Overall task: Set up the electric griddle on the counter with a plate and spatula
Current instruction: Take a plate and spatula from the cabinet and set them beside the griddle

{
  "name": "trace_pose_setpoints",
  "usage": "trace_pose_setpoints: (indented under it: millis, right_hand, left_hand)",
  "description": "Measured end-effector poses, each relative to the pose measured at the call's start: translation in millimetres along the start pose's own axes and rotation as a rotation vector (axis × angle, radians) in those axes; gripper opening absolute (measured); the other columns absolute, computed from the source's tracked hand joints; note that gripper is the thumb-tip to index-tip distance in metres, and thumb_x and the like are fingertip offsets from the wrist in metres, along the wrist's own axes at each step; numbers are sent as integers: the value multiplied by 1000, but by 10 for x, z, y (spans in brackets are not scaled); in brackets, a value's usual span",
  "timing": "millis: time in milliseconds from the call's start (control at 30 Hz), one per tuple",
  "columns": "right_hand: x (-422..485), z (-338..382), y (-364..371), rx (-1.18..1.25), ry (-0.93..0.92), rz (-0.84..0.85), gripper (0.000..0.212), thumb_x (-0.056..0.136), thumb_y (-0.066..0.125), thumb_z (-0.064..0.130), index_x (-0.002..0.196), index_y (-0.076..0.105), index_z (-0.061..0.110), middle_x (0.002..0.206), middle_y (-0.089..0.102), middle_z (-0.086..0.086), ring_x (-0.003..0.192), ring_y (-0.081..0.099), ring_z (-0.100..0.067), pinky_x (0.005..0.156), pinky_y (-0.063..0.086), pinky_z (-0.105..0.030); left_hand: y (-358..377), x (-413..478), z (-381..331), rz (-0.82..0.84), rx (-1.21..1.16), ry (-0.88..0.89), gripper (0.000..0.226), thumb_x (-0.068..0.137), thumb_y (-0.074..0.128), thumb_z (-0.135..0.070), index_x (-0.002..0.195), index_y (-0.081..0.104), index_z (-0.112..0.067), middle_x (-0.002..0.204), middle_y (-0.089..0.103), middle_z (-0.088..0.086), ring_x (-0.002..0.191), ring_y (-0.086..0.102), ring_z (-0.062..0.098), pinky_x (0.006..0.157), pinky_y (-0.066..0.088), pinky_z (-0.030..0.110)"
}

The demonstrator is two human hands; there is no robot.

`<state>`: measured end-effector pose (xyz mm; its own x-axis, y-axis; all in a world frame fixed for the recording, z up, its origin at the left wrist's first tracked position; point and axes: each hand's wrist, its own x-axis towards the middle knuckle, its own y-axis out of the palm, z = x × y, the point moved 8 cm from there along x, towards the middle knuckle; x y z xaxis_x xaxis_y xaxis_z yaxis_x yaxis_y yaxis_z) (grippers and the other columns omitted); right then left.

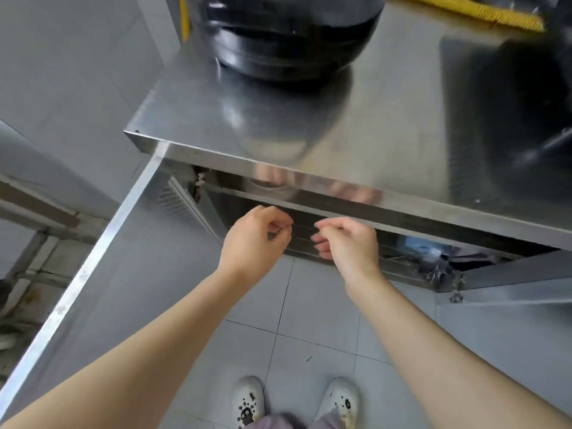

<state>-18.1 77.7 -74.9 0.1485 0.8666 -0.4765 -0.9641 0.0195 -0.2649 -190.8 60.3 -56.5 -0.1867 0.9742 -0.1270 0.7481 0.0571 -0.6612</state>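
Reaching both hands — left hand (253, 239) and right hand (346, 243), fingers loosely curled, holding nothing — toward the open cabinet (402, 252) under the counter (309, 125), mid-frame. Barely begun: no plate or spatula visible. Round black griddle (284, 35) at top centre — no clear long axis or facing.

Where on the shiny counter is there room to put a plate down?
The steel counter is bare along its front edge, between the black round pot at the back and the dark things on the right. The back and right are crowded.
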Motion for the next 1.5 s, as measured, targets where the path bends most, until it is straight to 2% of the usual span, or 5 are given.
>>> trace_pose_setpoints:
  millis: [700,1000,1167,1300,1500]
  right_hand:
    - [2552,-450,850,194,-177,142,28,92,57,9,120,56,10,116,65,-14,74,68,-20,54,57,-26]
    - [2759,-298,1210,144,-226,175,41,90,59,2,130,50,4,114,59,-14,91,67,-29,51,60,-28]
    - [2657,-369,1124,106,-127,115,41,92,51,-2,131,50,11,116,55,-11,83,60,-24,52,59,-31]
    - [2333,-291,931,6,-131,85,28,89,46,0,106,60,17,117,64,-12,96,65,-31,54,57,-33]
    - [1616,-207,591,-96,-50,126,48,81,39,6,122,58,25,122,62,-6,105,61,-30,70,59,-36]
  left_hand:
    - [459,2221,1787,-458,-400,-326,76,84,64,-31,147,26,-12,144,42,15,126,47,32,103,44,42]
    - [382,2426,1938,-437,-374,-355,19,91,47,1,75,55,-6,75,52,5,38,57,13,62,55,24]
    - [434,2141,1852,-394,-437,-478,18,85,53,2,98,56,-10,80,53,10,62,54,21,35,52,23]
    - [341,1717,1700,-358,-454,-483,29,82,55,-9,110,56,-3,104,62,17,93,64,34,76,59,43]
    - [84,950,1286,-288,-405,-522,38,81,56,-20,117,52,-9,113,63,16,97,64,37,77,59,50]
